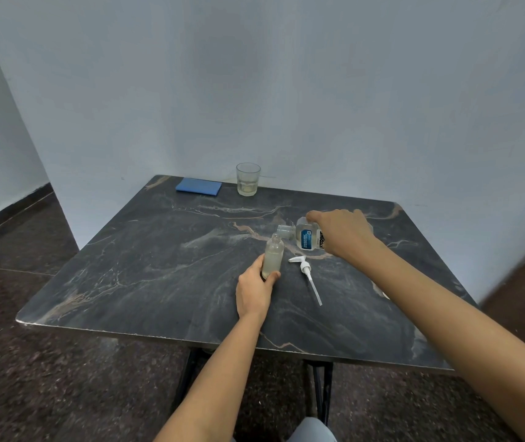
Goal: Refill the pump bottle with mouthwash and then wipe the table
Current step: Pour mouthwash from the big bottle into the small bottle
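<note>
Pump bottle (273, 256) gripped upright by left hand (254, 290), mouthwash bottle (309, 237) held tipped at its open neck by right hand (340, 232), pump head (307, 272) laid just beside.

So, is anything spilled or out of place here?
No spill visible. The pump head lies loose on the table beside its open pump bottle, and the right hand tips the mouthwash bottle sideways; both suit refilling.
</note>
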Tool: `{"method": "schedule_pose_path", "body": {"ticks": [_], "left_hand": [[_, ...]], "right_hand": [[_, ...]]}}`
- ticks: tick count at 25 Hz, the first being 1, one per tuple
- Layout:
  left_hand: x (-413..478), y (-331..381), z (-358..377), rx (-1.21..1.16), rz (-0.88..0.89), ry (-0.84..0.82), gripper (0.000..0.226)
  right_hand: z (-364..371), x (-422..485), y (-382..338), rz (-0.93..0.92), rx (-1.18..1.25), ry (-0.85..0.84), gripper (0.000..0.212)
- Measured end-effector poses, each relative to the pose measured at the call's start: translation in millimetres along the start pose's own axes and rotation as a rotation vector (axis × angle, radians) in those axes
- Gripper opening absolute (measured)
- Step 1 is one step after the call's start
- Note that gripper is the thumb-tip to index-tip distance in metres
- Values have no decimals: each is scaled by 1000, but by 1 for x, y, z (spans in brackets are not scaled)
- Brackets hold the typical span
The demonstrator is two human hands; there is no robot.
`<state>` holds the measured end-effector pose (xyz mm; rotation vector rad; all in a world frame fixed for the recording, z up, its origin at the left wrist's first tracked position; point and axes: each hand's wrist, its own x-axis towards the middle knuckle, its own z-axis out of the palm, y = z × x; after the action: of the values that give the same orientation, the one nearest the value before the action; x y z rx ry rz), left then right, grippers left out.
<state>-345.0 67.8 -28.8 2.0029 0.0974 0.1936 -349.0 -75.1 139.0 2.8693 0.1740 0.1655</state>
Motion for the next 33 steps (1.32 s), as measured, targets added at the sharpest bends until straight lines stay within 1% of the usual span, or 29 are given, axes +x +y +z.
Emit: {"method": "schedule_pose_path", "body": {"ticks": [18,33], "left_hand": [[0,-1,0,-21,4,-3,46],[1,-1,1,-12,1,-8,49]], "right_hand": [[-2,1,-2,7,-16,-6,52],[-1,3,-2,3,-22,1,52]]}}
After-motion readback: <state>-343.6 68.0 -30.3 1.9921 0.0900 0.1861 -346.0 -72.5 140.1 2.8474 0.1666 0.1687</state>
